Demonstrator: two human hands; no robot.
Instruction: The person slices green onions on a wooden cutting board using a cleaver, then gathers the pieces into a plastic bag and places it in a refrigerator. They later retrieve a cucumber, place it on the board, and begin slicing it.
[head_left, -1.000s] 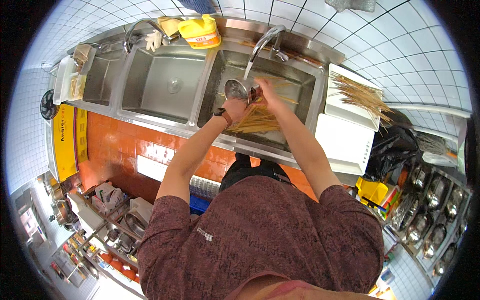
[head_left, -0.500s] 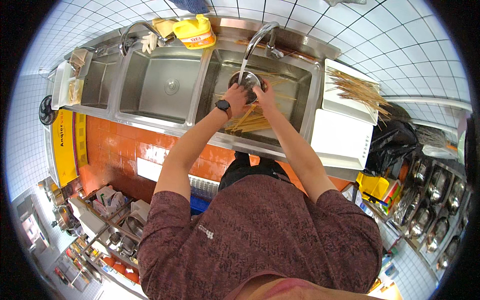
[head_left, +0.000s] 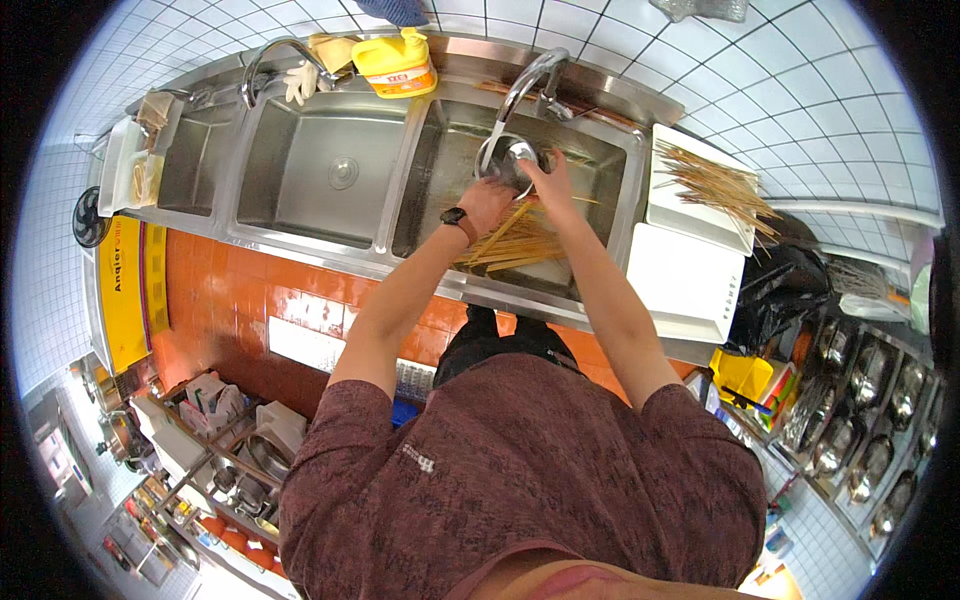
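A round metal bowl [head_left: 497,158] is tilted under the running faucet [head_left: 524,85] in the right-hand sink basin [head_left: 425,190]. My right hand [head_left: 551,183] grips its right side, thumb at the rim and fingers round the outside. At the near left edge, my left hand [head_left: 489,203], below a dark wristwatch [head_left: 455,216], closes on the bowl too; its fingertips are partly hidden. Beneath my hands, a loose pile of bamboo skewers [head_left: 520,245] lies on the basin floor.
More skewers [head_left: 715,187] rest on a white tray [head_left: 660,215] to the right, beside a second white tray [head_left: 680,275]. A yellow jug [head_left: 396,68] and pale gloves [head_left: 300,82] sit on the back ledge. Left of my basin is another basin [head_left: 320,165] with its own faucet [head_left: 250,80].
The bowl and both hands have shifted slightly right in the view. The bowl has turned, showing more of its shiny metal under the stream. Both hands keep hold of it.
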